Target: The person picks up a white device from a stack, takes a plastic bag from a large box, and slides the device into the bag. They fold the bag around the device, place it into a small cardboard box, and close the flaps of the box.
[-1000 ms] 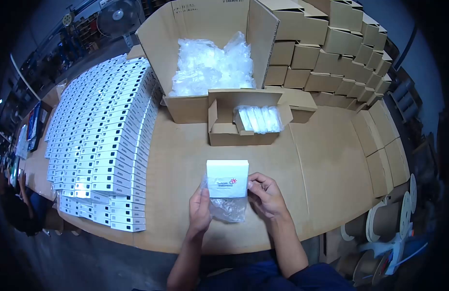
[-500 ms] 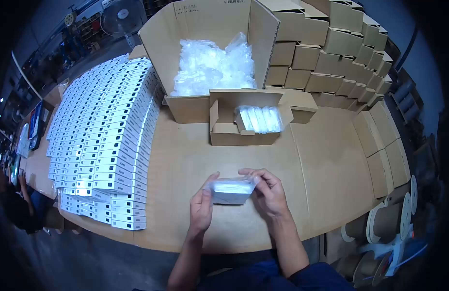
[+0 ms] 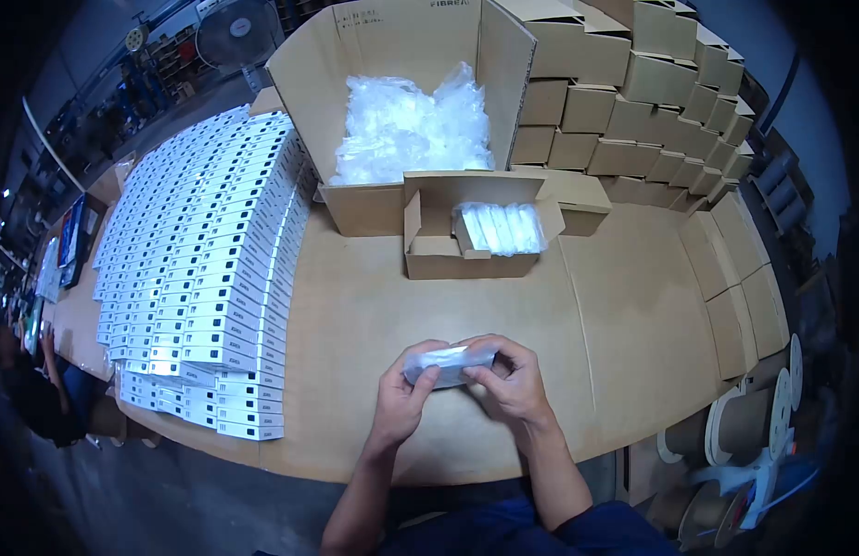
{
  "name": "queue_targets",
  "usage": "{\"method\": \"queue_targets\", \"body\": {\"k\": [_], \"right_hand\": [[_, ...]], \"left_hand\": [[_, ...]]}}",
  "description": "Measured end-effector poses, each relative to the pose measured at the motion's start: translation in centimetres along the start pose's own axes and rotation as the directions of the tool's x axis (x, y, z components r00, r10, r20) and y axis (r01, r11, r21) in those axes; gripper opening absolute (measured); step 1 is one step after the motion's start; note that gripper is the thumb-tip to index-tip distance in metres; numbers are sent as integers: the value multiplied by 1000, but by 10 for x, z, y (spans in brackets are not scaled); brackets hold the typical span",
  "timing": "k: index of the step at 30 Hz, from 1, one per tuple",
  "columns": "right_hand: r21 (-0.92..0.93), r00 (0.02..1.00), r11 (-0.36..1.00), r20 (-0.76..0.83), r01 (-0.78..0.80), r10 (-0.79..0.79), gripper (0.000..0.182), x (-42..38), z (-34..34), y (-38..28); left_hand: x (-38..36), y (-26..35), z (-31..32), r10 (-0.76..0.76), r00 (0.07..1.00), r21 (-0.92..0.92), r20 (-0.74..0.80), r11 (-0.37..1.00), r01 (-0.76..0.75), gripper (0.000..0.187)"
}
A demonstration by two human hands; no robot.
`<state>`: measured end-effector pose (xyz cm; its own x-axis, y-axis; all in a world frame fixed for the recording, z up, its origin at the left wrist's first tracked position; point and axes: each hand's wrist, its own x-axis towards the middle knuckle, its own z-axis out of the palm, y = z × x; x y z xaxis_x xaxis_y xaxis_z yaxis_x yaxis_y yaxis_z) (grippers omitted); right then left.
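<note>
Near the table's front edge, both my hands hold a small white box in a clear plastic bag [image 3: 451,361]. My left hand [image 3: 400,398] grips its left end, thumb on the near face. At the right end my right hand [image 3: 517,382] is closed on it, thumb also in front. The far fingers are partly hidden behind the package. Beyond my hands stands an open cardboard carton [image 3: 471,268] with several plastic-wrapped packets [image 3: 500,229] lined up in its right side.
To the left rise stacked white boxes [image 3: 197,278]. A large open carton [image 3: 364,211] at the back holds a heap of clear plastic bags [image 3: 411,130]. Brown cardboard boxes [image 3: 624,120] are piled back right. Spools [image 3: 749,422] stand beyond the right edge. Another person [image 3: 40,380] is at far left.
My hands have closed in around the package, thumbs now pressed on its near side. The package has tilted, and the loose plastic at its right end is folded against it.
</note>
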<state>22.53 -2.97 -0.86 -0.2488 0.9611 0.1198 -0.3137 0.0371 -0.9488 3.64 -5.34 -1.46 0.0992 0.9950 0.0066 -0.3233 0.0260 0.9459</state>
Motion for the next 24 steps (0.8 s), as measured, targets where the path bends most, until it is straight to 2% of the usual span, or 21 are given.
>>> {"method": "queue_targets", "body": {"k": [3, 6, 7, 10, 11, 14, 15, 16, 18, 19, 22, 24], "right_hand": [[-171, 999, 985, 35, 8, -2, 17, 2, -6, -3], [-197, 999, 979, 20, 49, -46, 17, 2, -7, -1], [-170, 1000, 985, -21, 14, -18, 17, 1, -5, -2], [67, 954, 995, -294, 73, -50, 17, 3, 8, -10], [87, 955, 988, -279, 130, -101, 17, 2, 5, -11], [-264, 950, 913, 115, 312, -292, 22, 1, -12, -13], [-332, 946, 890, 192, 312, -260, 30, 1, -11, -16], [-374, 966, 895, 181, 242, -185, 31, 0, -10, -16], [-455, 988, 885, 152, 100, -34, 34, -1, -6, -15], [-484, 988, 863, 128, 143, -91, 35, 2, -6, -11], [-520, 990, 842, 83, 144, -118, 34, 4, -7, -14], [-471, 987, 868, 71, 158, -141, 33, 6, -5, -12]], "left_hand": [[1, -14, -2, 28, 995, -166, -99, 985, -45, 18], [3, -17, -7, 2, 991, -165, -131, 986, -23, 17], [4, -16, -7, 27, 990, -130, -138, 990, -45, 18], [8, -12, -3, 2, 981, -239, -195, 970, -49, 21], [10, -11, -4, 3, 980, -236, -197, 971, -50, 21], [11, -13, -7, 7, 981, -191, -192, 981, -44, 22], [11, -14, -7, 14, 983, -152, -182, 987, -42, 22], [12, -15, -6, 21, 985, -114, -170, 993, -41, 22], [10, -22, -3, -5, 984, -207, -178, 978, -32, 23], [11, -24, -2, -15, 983, -252, -185, 967, -32, 24], [11, -27, -6, -58, 982, -433, -179, 901, -25, 22], [11, -22, -6, -79, 979, -391, -189, 920, -2, 22]]}}
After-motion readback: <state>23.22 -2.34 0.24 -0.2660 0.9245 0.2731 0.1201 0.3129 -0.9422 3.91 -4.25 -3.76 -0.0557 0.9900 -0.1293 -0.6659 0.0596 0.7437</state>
